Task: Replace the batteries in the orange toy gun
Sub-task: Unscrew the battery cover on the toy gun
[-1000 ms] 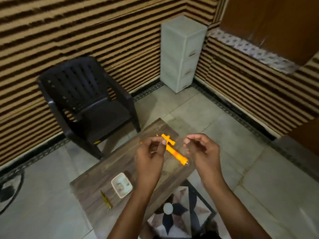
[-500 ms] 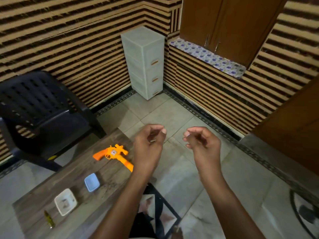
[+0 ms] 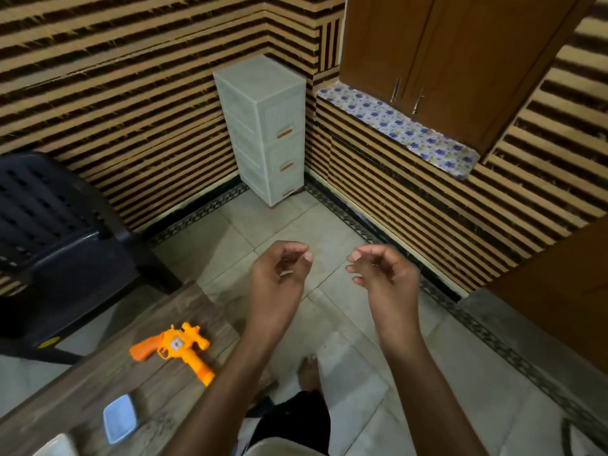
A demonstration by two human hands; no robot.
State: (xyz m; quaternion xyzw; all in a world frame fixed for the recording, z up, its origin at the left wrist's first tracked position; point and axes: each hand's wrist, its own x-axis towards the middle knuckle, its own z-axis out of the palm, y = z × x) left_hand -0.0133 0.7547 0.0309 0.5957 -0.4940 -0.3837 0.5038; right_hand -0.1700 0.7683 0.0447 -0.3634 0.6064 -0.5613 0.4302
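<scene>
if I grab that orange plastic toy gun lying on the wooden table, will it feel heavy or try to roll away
Probably light: the orange plastic toy gun looks like thin moulded plastic. It likely stays stiff when lifted, being one rigid shell. Rolling seems unlikely, since it lies flat on its side on the wooden table, with grip and barrel splayed out.

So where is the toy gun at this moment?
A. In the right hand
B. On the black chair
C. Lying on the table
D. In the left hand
C. The toy gun lies on the table, touched by neither hand; the left hand and right hand are raised over the floor, fingers loosely curled, holding nothing that can be seen.
</scene>
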